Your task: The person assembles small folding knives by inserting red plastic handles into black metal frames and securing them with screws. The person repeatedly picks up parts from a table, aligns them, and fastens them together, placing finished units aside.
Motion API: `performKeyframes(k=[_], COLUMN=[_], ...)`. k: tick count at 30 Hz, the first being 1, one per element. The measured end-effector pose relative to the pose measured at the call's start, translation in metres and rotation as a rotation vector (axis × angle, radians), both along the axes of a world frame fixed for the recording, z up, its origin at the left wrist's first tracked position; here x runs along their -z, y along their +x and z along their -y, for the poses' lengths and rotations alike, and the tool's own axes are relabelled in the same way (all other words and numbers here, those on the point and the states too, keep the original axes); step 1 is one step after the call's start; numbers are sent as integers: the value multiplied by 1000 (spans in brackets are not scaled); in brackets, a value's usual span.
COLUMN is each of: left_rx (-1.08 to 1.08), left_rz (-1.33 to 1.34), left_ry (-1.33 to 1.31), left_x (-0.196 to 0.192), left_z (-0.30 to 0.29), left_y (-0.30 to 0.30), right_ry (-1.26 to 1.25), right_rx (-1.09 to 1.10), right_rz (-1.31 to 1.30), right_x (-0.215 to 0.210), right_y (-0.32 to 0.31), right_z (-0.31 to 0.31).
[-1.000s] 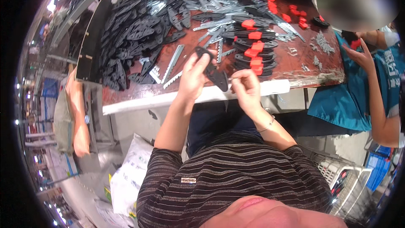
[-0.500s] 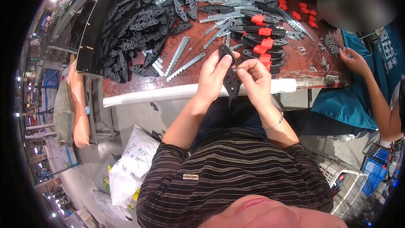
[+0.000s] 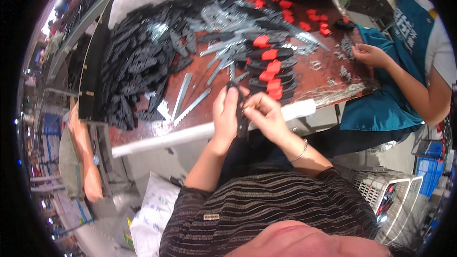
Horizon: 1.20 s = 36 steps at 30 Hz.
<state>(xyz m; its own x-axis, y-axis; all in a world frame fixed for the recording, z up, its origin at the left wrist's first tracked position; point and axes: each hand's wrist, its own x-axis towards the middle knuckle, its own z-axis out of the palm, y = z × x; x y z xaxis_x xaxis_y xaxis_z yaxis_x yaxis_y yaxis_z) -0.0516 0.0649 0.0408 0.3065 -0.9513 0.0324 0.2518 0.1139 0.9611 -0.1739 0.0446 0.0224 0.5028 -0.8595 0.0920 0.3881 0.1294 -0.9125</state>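
Black handle (image 3: 241, 116) held up just over the near edge of the surface (image 3: 324, 79), between both hands, clear of the wood. Long axis near upright in the picture: one end pointing away from the body toward the piles, the other down toward the lap, with a slight lean to the right at the bottom.

Left hand (image 3: 223, 114) wrapped round it from the left, fingers (image 3: 232, 96) closed along the upper end. Right hand (image 3: 265, 114) closed too, fingertips pinched against the handle's right edge about halfway along. Cannot tell whether a small part sits in that pinch.

Judged from the grip: mid-assembly, something being pressed or seated into the side of the handle. Next move calling for a steady left hold, firm pressure from the right thumb and forefinger, and the handle kept in line so nothing slips out.

Just beyond, two loose blades (image 3: 186, 99) flat on the surface. Further right, a neat row of black handles with red buttons (image 3: 271, 69). Left of those, a big heap of bare black shells (image 3: 135, 64), and behind, a tangle of metal blades (image 3: 223, 38) and loose red buttons (image 3: 285, 4). At the far right, a co-worker's hand (image 3: 367, 55) near small metal bits (image 3: 343, 50), well apart.
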Motion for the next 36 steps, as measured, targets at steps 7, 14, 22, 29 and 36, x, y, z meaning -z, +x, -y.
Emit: performKeyframes(k=[7,14,22,29,36], left_rx=[60,89,834,330,106], left_rz=[154,545,-130,-220,-316], left_ry=[-32,-285,29,-21,148], left_x=[2,-7,-10,13,50], left_z=[1,-5,-15,-3,6], left_y=[-4,-7,9,33,67], right_ry=[-11,-713,-1523,-1235,-577], right_rx=[21,310,386,728,578], right_rz=[-7,-381,-540,-962,-1473], right_x=[-3,-19,-53,-70,-19], right_y=[-12,-30,-66,-84,-123], right_z=[-4,-4,25,113,269])
